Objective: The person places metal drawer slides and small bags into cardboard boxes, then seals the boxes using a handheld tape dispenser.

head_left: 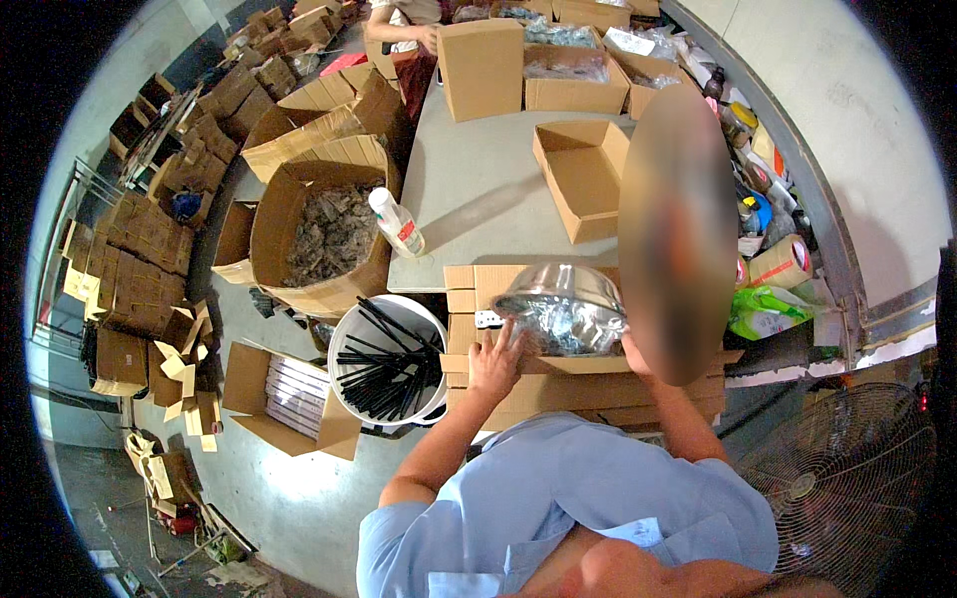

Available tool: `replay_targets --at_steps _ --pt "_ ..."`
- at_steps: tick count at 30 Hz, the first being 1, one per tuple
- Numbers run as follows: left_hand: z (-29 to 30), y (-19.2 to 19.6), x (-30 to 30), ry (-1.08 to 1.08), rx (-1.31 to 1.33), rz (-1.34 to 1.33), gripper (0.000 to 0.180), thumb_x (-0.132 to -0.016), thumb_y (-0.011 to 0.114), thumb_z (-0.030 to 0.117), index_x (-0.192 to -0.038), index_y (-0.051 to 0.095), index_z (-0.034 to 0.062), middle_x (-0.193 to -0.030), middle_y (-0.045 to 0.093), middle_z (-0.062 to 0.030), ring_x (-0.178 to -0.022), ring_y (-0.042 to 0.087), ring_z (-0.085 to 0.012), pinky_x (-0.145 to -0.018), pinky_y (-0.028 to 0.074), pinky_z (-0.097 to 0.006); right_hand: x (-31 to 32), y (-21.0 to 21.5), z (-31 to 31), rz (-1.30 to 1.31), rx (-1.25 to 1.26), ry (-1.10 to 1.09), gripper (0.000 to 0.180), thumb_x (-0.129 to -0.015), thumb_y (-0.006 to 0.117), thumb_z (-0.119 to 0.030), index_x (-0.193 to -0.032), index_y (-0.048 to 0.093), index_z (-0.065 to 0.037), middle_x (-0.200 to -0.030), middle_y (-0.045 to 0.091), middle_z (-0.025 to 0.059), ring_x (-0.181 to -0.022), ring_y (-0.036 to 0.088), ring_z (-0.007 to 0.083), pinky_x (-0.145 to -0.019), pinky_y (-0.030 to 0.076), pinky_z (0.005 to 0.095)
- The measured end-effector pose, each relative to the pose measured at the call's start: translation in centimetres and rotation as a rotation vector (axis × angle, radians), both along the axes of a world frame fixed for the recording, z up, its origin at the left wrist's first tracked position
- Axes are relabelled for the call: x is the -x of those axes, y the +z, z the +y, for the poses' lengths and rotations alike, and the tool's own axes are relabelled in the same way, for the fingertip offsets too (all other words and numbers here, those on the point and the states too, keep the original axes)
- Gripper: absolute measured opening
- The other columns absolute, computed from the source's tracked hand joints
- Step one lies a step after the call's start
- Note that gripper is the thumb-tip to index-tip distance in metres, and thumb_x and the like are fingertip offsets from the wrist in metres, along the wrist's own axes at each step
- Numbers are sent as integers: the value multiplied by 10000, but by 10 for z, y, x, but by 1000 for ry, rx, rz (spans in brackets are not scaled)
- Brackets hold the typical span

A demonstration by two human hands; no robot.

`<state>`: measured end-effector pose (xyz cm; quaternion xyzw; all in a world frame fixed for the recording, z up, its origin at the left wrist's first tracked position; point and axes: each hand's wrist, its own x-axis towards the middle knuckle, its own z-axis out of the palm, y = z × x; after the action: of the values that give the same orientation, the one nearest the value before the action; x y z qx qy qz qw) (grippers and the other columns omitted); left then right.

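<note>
A shiny metal bowl (561, 283), domed side up and tilted, is between my two hands over an open carton (578, 365) in front of me. Clear crinkled plastic (573, 334) shows under its rim. My left hand (494, 363) grips the bowl's near left edge, some fingers spread along it. At the right edge my right hand (638, 357) is closed on the rim; its far fingers are hidden by the bowl and a blurred patch. A small white piece with dark spots (487, 319) lies just beyond my left fingertips.
An open shallow box (581, 179) and a white bottle (397, 221) stand on the grey table (469, 179). Left are a white bucket of black rods (435, 329) and large cartons (329, 164). A person (407, 30) stands beyond; a fan (847, 478) is at right.
</note>
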<state>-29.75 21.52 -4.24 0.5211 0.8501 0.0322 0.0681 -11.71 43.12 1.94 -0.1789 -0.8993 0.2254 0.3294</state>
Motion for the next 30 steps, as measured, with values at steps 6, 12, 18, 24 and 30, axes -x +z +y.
replay_targets --at_steps 6,12,18,24,30 --pt "-1 -10 0 -34 68 -147 610 -743 682 284 -1302 455 196 -1374 390 -103 -1238 395 -323 -925 416 -484 -21 -25 32 155 -302 39 547 -788 472 -4 -1332 461 -60 -589 527 135 -430 443 186 -460 397 317" --pt "1 -12 2 -141 -177 1 587 -796 620 230 -1341 401 231 -1459 287 -95 -1348 246 -325 -1009 315 -576 -29 -12 38 -29 52 17 475 -818 497 -57 -1289 467 -8 -965 589 163 -785 538 215 -728 428 330" --pt "17 16 1 -348 -68 -133 729 -802 650 287 -1410 263 399 -1520 150 -14 -1363 202 -334 -990 331 -619 24 30 16 9 301 24 505 -797 462 18 -1301 464 -8 -1018 634 215 -777 638 241 -713 488 316" --pt "18 1 7 -303 -36 -165 805 -705 722 412 -1393 309 348 -1490 228 -13 -1323 293 -344 -925 416 -583 84 64 15 -135 96 -24 409 -837 491 -37 -1241 456 14 -1058 616 203 -952 616 277 -819 459 345" --pt "28 7 4 -337 5 -164 802 -731 700 414 -1408 278 337 -1483 247 -36 -1317 310 -340 -938 408 -557 203 -54 72 266 684 -132 336 -859 566 -66 -1153 417 -4 -1095 563 210 -855 620 291 -716 500 383"
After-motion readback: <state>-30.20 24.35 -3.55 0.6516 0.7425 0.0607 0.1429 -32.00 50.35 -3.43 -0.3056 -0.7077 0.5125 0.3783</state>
